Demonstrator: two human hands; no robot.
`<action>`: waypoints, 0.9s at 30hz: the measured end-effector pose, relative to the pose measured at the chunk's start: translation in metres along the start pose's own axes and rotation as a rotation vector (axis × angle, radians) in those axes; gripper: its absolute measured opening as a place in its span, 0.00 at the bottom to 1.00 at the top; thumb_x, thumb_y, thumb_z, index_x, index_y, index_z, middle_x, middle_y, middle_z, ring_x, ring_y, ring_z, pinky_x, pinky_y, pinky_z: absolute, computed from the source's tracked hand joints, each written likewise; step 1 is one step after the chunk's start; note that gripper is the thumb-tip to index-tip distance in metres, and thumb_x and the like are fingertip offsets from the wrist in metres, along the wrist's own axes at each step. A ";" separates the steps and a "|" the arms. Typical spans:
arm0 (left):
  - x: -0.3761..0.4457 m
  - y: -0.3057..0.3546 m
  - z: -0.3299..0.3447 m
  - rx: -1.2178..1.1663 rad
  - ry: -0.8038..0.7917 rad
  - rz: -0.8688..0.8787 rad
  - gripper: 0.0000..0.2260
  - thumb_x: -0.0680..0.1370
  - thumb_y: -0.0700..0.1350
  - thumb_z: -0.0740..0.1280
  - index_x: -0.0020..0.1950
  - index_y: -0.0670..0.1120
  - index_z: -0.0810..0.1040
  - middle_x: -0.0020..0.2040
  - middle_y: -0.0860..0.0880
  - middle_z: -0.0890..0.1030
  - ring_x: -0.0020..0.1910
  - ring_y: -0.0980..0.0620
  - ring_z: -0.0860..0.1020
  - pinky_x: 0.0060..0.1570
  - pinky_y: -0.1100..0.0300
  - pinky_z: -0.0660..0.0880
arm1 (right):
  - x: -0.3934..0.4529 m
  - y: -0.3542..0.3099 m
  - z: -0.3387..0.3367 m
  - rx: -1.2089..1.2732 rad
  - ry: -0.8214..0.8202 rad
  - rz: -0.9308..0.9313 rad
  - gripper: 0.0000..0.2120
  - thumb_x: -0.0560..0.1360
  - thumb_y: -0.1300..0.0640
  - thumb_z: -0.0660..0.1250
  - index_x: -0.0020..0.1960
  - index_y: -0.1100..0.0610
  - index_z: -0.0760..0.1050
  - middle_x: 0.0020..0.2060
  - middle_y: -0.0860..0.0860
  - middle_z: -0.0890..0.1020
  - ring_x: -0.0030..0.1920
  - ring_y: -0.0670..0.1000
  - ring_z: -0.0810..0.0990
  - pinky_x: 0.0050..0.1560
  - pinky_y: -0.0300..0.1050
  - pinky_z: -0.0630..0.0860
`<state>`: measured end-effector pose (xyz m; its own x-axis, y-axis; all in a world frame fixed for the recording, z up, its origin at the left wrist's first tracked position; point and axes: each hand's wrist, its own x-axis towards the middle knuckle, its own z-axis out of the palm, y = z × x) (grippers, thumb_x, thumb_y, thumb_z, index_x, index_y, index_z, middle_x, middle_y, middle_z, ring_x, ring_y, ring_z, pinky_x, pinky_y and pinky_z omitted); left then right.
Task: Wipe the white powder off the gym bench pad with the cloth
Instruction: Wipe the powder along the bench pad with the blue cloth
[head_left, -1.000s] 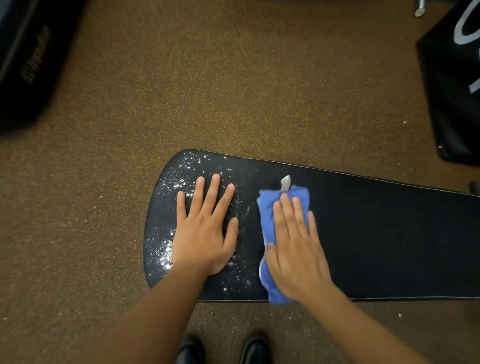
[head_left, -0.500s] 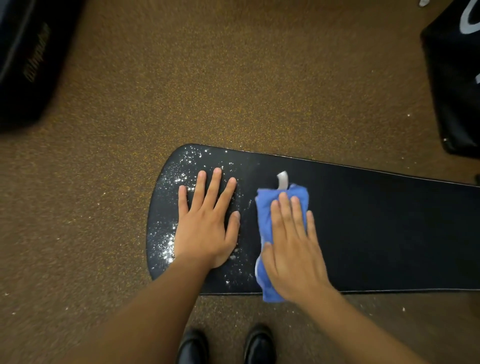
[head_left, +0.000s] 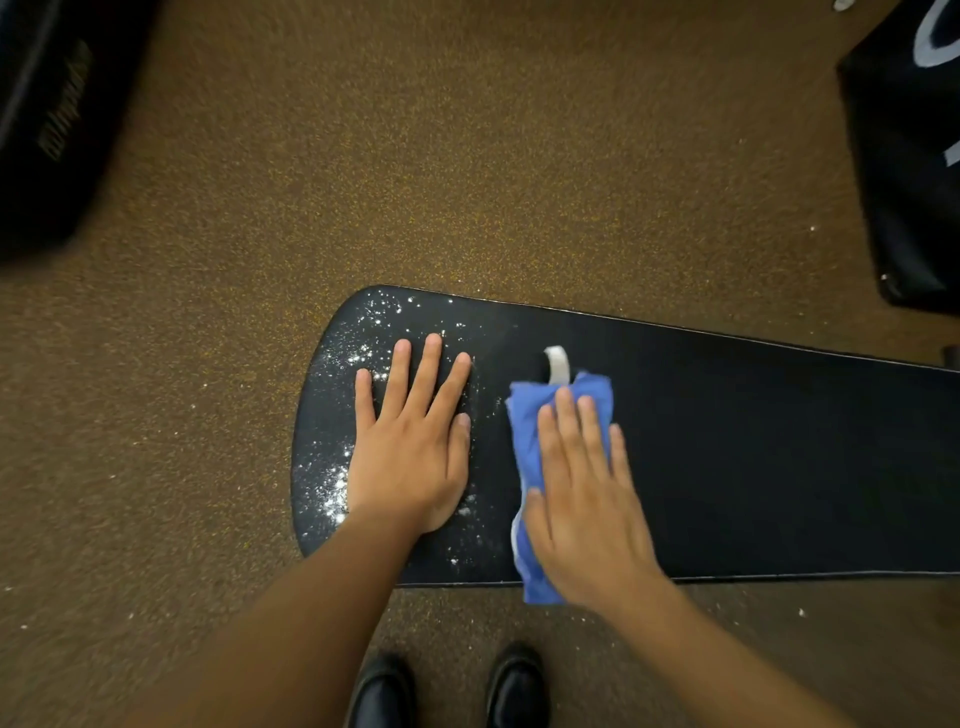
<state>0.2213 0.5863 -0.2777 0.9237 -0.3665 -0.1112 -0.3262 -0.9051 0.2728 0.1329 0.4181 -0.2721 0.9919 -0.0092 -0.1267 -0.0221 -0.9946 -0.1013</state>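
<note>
Speckled brown floor (head_left: 467, 156); black padded equipment (head_left: 47, 119) far left, black box (head_left: 909, 182) far right

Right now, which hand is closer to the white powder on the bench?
Left. The left hand lies flat on the pad amid the white powder at its rounded end. The right hand presses the blue cloth beside it, on cleaner pad.

- Our left hand (head_left: 410, 447) lies flat, palm down, its 4 fingers straight and slightly spread, thumb alongside.
- Our right hand (head_left: 582, 483) lies flat too, fingers straight and close together, pointing away from us.
- Both forearms reach forward, bare, wrists straight.
</note>
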 end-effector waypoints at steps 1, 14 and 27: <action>0.000 0.000 0.000 0.000 -0.003 0.000 0.25 0.82 0.54 0.45 0.80 0.53 0.54 0.81 0.50 0.50 0.79 0.47 0.44 0.75 0.38 0.45 | 0.016 0.003 -0.003 -0.002 0.009 0.059 0.34 0.76 0.49 0.51 0.78 0.65 0.55 0.78 0.62 0.55 0.78 0.61 0.52 0.74 0.63 0.56; -0.001 0.000 0.000 -0.010 -0.003 -0.008 0.25 0.82 0.54 0.45 0.80 0.53 0.53 0.81 0.51 0.49 0.79 0.47 0.43 0.75 0.39 0.44 | -0.013 0.002 0.003 -0.021 0.005 0.041 0.34 0.76 0.49 0.52 0.78 0.64 0.54 0.78 0.61 0.55 0.78 0.61 0.52 0.74 0.62 0.53; 0.000 0.000 0.000 -0.022 0.017 -0.005 0.25 0.81 0.54 0.46 0.80 0.52 0.56 0.81 0.50 0.51 0.79 0.47 0.44 0.75 0.40 0.43 | -0.021 -0.011 0.000 -0.029 -0.019 -0.133 0.34 0.76 0.48 0.52 0.78 0.64 0.53 0.78 0.61 0.54 0.78 0.61 0.52 0.73 0.63 0.55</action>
<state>0.2212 0.5863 -0.2777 0.9286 -0.3583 -0.0969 -0.3173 -0.9017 0.2937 0.1123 0.4292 -0.2683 0.9833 0.1246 -0.1329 0.1132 -0.9895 -0.0903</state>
